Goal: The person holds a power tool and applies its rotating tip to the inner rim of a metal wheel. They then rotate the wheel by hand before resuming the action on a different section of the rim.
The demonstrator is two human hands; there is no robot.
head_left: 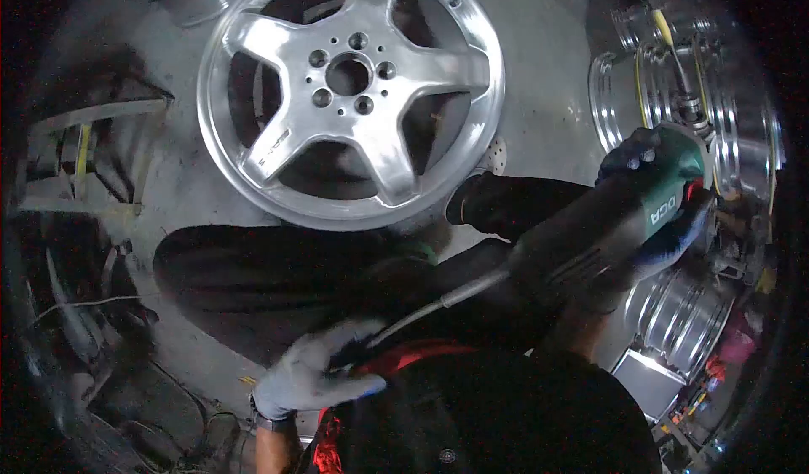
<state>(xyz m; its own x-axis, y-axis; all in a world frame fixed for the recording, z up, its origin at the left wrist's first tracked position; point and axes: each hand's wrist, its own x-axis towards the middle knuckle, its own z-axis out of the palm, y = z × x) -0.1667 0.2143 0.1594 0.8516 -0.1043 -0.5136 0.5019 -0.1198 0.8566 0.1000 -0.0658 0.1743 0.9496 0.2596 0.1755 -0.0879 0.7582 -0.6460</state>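
Closest to the camera is the wearer's dark top (506, 415), edged with red, filling the bottom of the view. Just beyond it, a power tool (590, 230) with a green front end and a dark body slants up to the right, its green part marked "DCA". The right hand (674, 234), in a blue and dark glove, is wrapped around the green part: gloved fingers show on the far side, and more of the glove on the near side, beside a red part of the tool. That grip is closed firmly on the tool, held up off the floor.

The left hand (312, 373), in a pale grey glove, is low and to the left. Its thumb stands well apart from its fingers. A cord (447, 299) runs from the rear of the tool to these fingers; whether they pinch it or only touch it, I cannot tell.

Ahead of the person's bent legs (253, 280), in dark trousers, a shiny five-spoke wheel (350, 112) lies face up on the grey floor (548, 95), apart from both hands. Its near edge is close to the legs; contact there is unclear. More shiny wheels (683, 314) stand along the right side, several upright, near the tool's front end.
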